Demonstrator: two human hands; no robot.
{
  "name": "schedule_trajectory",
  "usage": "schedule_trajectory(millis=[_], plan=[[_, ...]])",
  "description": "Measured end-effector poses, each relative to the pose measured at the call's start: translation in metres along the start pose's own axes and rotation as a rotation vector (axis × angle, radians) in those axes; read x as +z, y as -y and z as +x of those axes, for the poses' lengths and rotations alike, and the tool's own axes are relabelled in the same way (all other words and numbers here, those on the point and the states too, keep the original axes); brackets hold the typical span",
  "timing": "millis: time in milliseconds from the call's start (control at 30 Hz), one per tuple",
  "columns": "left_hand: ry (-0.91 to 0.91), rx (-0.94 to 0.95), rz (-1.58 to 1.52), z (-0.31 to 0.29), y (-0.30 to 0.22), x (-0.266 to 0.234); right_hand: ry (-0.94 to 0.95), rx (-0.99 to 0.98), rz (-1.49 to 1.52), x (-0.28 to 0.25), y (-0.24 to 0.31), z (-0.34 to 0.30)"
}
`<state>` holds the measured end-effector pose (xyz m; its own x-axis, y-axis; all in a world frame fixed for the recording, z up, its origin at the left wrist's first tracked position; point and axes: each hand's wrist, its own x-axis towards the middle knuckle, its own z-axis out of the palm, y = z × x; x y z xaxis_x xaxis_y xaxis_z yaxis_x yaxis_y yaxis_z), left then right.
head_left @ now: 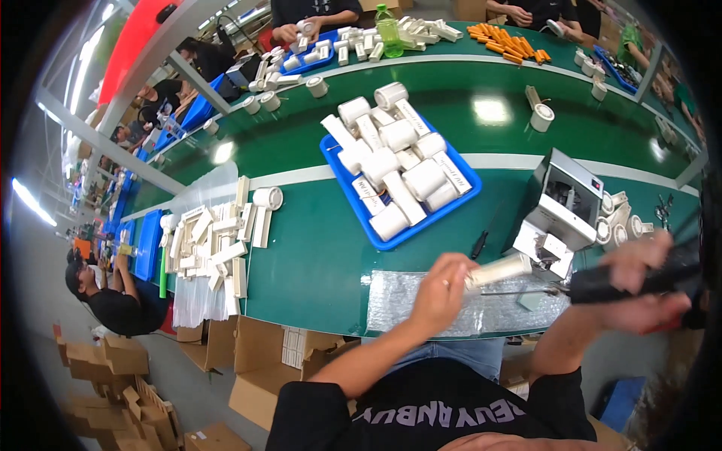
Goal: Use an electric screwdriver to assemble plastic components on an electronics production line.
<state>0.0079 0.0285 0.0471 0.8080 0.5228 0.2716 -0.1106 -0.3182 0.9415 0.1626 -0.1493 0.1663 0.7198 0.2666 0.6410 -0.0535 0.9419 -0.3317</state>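
Observation:
My left hand [440, 295] grips a white plastic casing [500, 272], held level over the near edge of the green table. My right hand [639, 270] is wrapped round the body of a black electric screwdriver [598, 286]. Its long thin bit points left, just under the casing; whether the tip touches it I cannot tell. Below both hands lies a sheet of bubble wrap [391, 301] with a small pale square piece [530, 301] on it. A grey screw feeder [575, 223] stands just beyond my right hand.
A blue tray [468, 197] heaped with white fan parts stands mid-table. Left lies a pile of white casings [218, 237]; a small black screwdriver [480, 244] lies near the feeder. Several white fan heads [618, 234] sit at right. Beyond runs a green conveyor [289, 139]; co-workers sit across it.

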Motion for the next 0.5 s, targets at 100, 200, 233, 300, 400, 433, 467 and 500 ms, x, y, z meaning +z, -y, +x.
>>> schedule_trajectory(millis=[100, 200, 233, 300, 400, 433, 467, 500], plan=[[-0.035, 0.090, 0.094, 0.056, -0.020, -0.008, 0.133, -0.195, 0.224, 0.019, 0.043, 0.028], [-0.142, 0.239, 0.119, 0.148, -0.014, 0.019, 0.080, -0.104, 0.113, 0.018, 0.050, 0.025], [-0.153, 0.249, 0.197, 0.180, -0.006, 0.033, 0.017, -0.037, -0.054, 0.015, 0.050, 0.023], [-0.183, 0.250, 0.310, 0.236, 0.018, 0.062, 0.053, -0.079, -0.215, 0.004, 0.041, 0.019], [-0.268, 0.142, 0.492, 0.292, 0.062, 0.076, 0.054, -0.001, -0.324, 0.000, 0.025, 0.010], [-0.283, 0.127, 0.494, 0.302, 0.072, 0.082, 0.029, 0.005, -0.408, 0.000, 0.020, 0.008], [-0.265, 0.087, 0.558, 0.308, 0.082, 0.087, 0.004, 0.014, -0.490, -0.001, 0.018, 0.004], [-0.254, 0.046, 0.623, 0.315, 0.093, 0.090, -0.055, 0.005, -0.577, -0.001, 0.017, -0.001]])
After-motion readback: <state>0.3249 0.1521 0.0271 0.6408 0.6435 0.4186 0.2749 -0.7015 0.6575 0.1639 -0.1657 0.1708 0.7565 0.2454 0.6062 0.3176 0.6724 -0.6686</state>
